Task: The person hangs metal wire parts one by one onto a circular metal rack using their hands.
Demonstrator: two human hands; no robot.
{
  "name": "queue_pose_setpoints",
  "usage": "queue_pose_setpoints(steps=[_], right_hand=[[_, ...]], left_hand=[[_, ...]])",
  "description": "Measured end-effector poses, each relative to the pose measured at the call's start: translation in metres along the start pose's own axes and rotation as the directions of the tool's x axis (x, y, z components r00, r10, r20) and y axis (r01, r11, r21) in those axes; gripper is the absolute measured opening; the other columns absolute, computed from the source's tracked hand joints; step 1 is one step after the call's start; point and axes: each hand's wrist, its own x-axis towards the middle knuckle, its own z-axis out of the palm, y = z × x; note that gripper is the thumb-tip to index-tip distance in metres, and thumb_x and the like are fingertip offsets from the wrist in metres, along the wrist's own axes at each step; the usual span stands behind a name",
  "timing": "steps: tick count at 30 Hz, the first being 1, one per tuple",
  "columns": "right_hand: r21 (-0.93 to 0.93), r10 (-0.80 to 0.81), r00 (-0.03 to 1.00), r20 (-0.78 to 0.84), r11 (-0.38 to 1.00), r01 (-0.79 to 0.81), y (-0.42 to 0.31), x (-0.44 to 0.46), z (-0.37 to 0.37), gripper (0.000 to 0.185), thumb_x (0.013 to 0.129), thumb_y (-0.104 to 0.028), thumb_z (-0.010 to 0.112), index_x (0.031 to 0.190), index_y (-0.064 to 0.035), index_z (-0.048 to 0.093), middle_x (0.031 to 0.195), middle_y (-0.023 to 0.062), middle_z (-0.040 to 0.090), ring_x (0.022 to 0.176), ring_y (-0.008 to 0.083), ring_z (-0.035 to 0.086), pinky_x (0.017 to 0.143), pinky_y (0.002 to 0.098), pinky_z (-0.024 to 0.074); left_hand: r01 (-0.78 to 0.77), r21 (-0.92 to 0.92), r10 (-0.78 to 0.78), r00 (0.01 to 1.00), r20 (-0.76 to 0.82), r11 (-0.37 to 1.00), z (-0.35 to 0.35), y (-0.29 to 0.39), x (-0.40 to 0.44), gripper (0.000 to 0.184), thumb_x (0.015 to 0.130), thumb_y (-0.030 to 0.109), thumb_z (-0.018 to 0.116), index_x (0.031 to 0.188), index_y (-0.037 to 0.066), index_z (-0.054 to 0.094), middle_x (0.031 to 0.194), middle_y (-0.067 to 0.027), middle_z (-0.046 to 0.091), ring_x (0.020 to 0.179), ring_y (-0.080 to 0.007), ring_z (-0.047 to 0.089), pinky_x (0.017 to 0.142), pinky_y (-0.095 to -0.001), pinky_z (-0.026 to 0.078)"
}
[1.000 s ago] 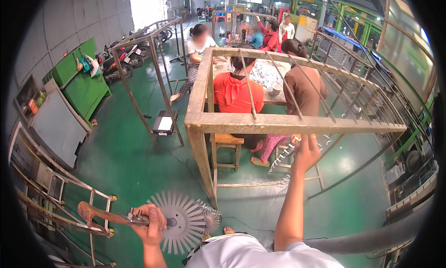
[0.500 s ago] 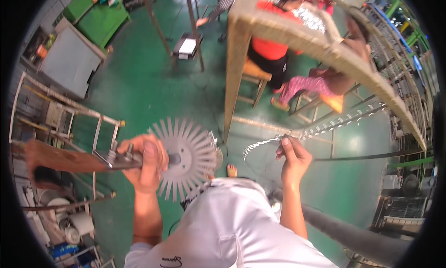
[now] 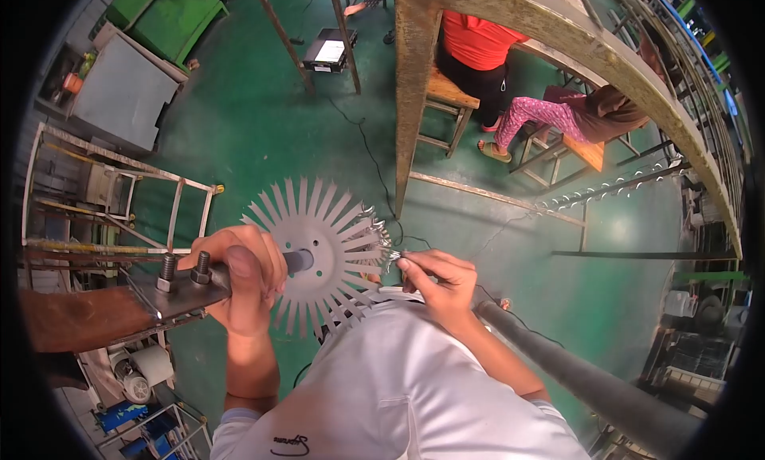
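Note:
My left hand [image 3: 251,281] is closed around the end of a metal plate [image 3: 187,296]. Two upright bolts with nuts stand on that plate, which is fixed to a brown beam [image 3: 88,316]. Beside this hand, a grey slotted disc [image 3: 323,253] with long radial fingers is mounted on a shaft [image 3: 300,259]. Small shiny metal pieces [image 3: 382,235] sit along the disc's right edge. Right at that edge, my right hand [image 3: 442,285] pinches a few shiny metal pieces [image 3: 394,257] between thumb and fingers. Their exact kind is too small to tell.
A metal frame [image 3: 410,101] rises ahead, with two seated people beyond it. A rod with shiny hooks [image 3: 613,190] hangs at right. A grey pipe [image 3: 558,364] runs low on the right. A cable [image 3: 374,161] crosses the green floor. A rack [image 3: 171,213] stands left.
My right hand has moved left to the disc's edge; the strand of shiny pieces trailing from it earlier now shows only as a short bit. My left hand stays on the plate.

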Motion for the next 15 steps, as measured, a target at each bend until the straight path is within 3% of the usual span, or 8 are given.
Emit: queue_pose_setpoints(steps=[6, 9, 12, 15], right_hand=[[-0.085, -0.118, 0.991, 0.057, 0.989, 0.122, -0.002, 0.011, 0.012, 0.014, 0.087, 0.003, 0.074, 0.102, 0.0053, 0.076, 0.084, 0.0103, 0.074, 0.063, 0.0105, 0.067, 0.057, 0.0227, 0.0521], [-0.111, -0.072, 0.995, 0.073, 0.991, 0.080, -0.002, 0.012, 0.012, 0.015, 0.088, 0.002, 0.073, 0.103, 0.0050, 0.075, 0.084, 0.0101, 0.074, 0.063, 0.0110, 0.068, 0.058, 0.0231, 0.0525], [-0.108, -0.072, 0.994, 0.084, 0.991, 0.081, -0.003, 0.014, 0.013, 0.014, 0.088, 0.003, 0.072, 0.102, 0.0054, 0.075, 0.084, 0.0095, 0.074, 0.064, 0.0105, 0.068, 0.058, 0.0229, 0.0524], [-0.079, -0.040, 0.997, 0.066, 0.996, 0.045, 0.000, 0.013, 0.013, 0.017, 0.087, 0.000, 0.075, 0.103, 0.0042, 0.075, 0.082, 0.0097, 0.073, 0.064, 0.0114, 0.067, 0.057, 0.0234, 0.0517]], left_hand=[[-0.008, -0.002, 0.008, 1.000, -0.006, 1.000, 0.004, 0.002, -0.004, 0.044, 0.107, 0.025, 0.049, 0.067, 0.009, 0.041, 0.057, -0.0012, 0.038, 0.039, -0.0087, 0.033, 0.036, -0.0246, 0.029], [-0.008, -0.008, 0.008, 0.999, 0.037, 1.000, 0.004, 0.002, -0.004, 0.044, 0.107, 0.025, 0.051, 0.067, 0.008, 0.042, 0.057, -0.0015, 0.038, 0.039, -0.0088, 0.033, 0.035, -0.0246, 0.029], [-0.007, -0.045, 0.007, 1.000, -0.008, 0.999, 0.004, 0.000, -0.006, 0.036, 0.102, 0.020, 0.061, 0.072, 0.004, 0.047, 0.052, -0.0020, 0.043, 0.039, -0.0095, 0.040, 0.036, -0.0247, 0.034], [0.035, -0.060, -0.036, 0.999, -0.011, 0.998, 0.006, 0.002, -0.007, 0.033, 0.102, 0.020, 0.060, 0.076, 0.004, 0.048, 0.053, -0.0023, 0.042, 0.039, -0.0102, 0.039, 0.036, -0.0257, 0.034]])
